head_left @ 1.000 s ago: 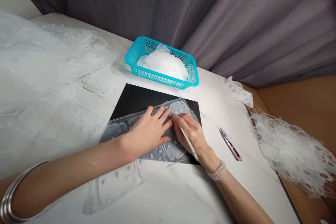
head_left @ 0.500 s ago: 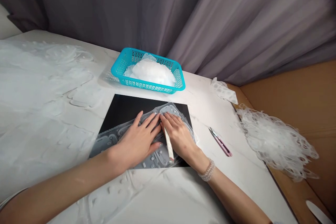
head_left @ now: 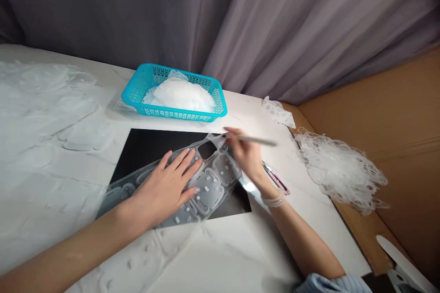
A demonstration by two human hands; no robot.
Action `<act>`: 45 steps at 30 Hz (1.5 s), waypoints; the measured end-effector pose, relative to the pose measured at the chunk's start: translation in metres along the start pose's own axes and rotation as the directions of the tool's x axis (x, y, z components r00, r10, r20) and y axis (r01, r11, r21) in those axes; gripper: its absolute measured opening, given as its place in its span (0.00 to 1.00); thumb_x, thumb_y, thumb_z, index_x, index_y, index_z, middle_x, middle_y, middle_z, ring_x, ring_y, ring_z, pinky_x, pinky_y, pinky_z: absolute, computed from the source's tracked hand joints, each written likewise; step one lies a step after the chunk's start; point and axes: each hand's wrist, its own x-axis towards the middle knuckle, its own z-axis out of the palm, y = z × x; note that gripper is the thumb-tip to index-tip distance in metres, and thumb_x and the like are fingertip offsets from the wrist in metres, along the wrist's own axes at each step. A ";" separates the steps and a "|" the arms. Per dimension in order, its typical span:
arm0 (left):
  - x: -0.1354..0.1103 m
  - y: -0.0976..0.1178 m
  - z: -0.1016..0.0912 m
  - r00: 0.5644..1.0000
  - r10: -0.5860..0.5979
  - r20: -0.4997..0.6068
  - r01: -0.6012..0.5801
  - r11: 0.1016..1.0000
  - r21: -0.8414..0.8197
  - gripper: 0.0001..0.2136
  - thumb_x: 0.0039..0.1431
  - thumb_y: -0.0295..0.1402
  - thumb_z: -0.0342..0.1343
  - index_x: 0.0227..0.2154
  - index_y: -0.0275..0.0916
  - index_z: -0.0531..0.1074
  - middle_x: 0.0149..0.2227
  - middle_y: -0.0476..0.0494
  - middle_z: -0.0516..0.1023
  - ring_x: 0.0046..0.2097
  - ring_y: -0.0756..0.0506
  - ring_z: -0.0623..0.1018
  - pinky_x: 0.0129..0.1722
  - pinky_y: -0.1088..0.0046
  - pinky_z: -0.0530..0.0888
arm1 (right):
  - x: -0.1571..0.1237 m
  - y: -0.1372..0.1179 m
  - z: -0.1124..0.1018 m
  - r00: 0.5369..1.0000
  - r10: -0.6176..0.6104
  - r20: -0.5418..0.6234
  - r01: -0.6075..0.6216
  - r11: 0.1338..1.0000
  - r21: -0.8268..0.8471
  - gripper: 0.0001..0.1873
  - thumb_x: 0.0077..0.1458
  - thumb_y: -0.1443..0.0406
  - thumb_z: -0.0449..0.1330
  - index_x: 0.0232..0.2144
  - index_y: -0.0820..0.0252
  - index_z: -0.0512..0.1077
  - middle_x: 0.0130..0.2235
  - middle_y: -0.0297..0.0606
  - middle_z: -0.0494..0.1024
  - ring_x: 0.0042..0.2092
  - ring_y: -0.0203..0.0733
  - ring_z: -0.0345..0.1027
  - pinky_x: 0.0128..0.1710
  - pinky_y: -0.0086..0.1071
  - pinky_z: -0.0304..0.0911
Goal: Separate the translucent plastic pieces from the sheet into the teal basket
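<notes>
A translucent plastic sheet (head_left: pixel 208 190) with moulded rounded shapes lies slantwise across a black mat (head_left: pixel 144 146). My left hand (head_left: pixel 168 183) rests flat on the sheet, fingers spread and palm down. Near the sheet's far end, my right hand (head_left: pixel 242 149) is closed around a slim, pale stick-like tool (head_left: pixel 259 140), blurred by motion, its outer end pointing right. At those fingertips a clear piece (head_left: pixel 218 141) is lifted from the sheet; whether the fingers pinch it, I cannot tell. Beside it is a rounded opening with the black mat showing through.
Behind the mat stands a blue basket (head_left: pixel 172 112) holding a heap of white translucent pieces (head_left: pixel 185 94). Pink-handled thread snips (head_left: pixel 277 178) lie right of my right wrist. Stringy clear offcuts (head_left: pixel 338 169) pile at the right edge, by a cardboard wall (head_left: pixel 388 114). More sheets (head_left: pixel 44 146) cover the left side.
My right hand has risen from the sheet and shifted right; its tool has swung to point rightward. A clear piece is lifted and an opening shows. My left hand stays flat. The view has shifted.
</notes>
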 end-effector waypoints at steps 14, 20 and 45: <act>0.012 -0.002 -0.043 0.989 -0.137 0.051 0.122 0.583 -0.803 0.28 0.72 0.42 0.29 0.49 0.37 0.75 0.50 0.37 0.80 0.52 0.43 0.78 0.52 0.60 0.73 | -0.015 -0.048 -0.046 0.959 0.280 0.045 -0.266 0.834 0.484 0.13 0.62 0.57 0.60 0.45 0.55 0.77 0.41 0.41 0.83 0.45 0.43 0.79 0.53 0.41 0.72; 0.017 -0.004 -0.049 0.914 0.114 0.390 0.377 -0.594 -0.710 0.24 0.65 0.51 0.47 0.45 0.36 0.77 0.47 0.36 0.82 0.47 0.41 0.81 0.48 0.60 0.77 | -0.039 -0.099 -0.031 0.905 0.020 0.425 -0.187 0.916 0.355 0.20 0.64 0.49 0.53 0.49 0.50 0.74 0.49 0.43 0.81 0.51 0.51 0.75 0.53 0.54 0.68; 0.011 0.003 -0.045 0.910 -0.411 0.051 0.160 0.235 -0.959 0.11 0.59 0.34 0.55 0.25 0.38 0.79 0.27 0.49 0.80 0.31 0.47 0.74 0.29 0.73 0.65 | -0.026 -0.041 0.010 0.988 -0.001 0.153 0.060 0.921 -0.384 0.16 0.56 0.69 0.55 0.21 0.56 0.52 0.21 0.29 0.61 0.25 0.33 0.53 0.26 0.29 0.50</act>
